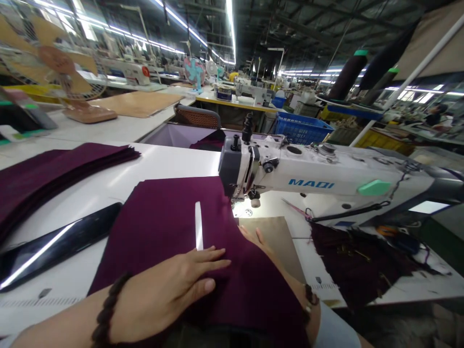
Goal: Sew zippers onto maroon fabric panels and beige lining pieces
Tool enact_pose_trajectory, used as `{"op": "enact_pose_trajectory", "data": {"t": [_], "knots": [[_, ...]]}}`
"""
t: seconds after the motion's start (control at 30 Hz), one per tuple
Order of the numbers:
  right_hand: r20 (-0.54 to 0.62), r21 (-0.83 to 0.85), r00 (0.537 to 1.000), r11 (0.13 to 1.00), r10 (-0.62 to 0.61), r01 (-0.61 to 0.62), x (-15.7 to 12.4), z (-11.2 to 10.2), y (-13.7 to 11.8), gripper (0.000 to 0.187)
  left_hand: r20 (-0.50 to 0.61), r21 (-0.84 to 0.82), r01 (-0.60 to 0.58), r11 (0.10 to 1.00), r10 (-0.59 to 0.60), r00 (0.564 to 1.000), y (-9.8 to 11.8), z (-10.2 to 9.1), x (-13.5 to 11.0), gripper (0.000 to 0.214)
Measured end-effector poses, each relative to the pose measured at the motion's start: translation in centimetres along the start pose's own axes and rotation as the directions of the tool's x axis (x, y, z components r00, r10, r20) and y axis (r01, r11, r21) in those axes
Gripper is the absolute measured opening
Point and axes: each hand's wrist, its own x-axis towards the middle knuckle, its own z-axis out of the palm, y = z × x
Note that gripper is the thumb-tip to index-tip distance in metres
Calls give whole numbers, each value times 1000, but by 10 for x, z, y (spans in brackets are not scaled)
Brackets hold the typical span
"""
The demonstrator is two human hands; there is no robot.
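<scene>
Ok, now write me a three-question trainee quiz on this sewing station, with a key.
1. Multiple choice: What lies on the plum-coloured fabric panel, just beyond the fingers of the left hand?
A) a blue plastic basket
B) a narrow white strip
C) a green-topped thread cone

2. True or false: The layered stack of plum fabric lies to the right of the white sewing machine.

3. Fill in: The hand nearer the flat brown board is the ____ one.

Key:
1. B
2. False; it lies to the left.
3. Right; the right hand is beside the panel's edge.
</scene>
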Motion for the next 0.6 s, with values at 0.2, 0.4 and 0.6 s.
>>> {"op": "enact_pose_trajectory", "data": {"t": [0.2, 0.4, 0.6], "knots": [[-39, -32, 999, 999, 7, -9, 5, 16, 8, 46, 107, -73, 53, 996, -45, 993, 20, -5, 5, 34], [-60, -12, 998, 999, -32, 32, -5, -19, -15, 47, 99, -232, 56, 971, -34, 995, -14, -7, 23, 39], [19, 61, 1000, 998, -12, 11, -12, -40, -32, 45, 115, -334, -78, 939, 123, 986, -33, -11, 42, 54]]}}
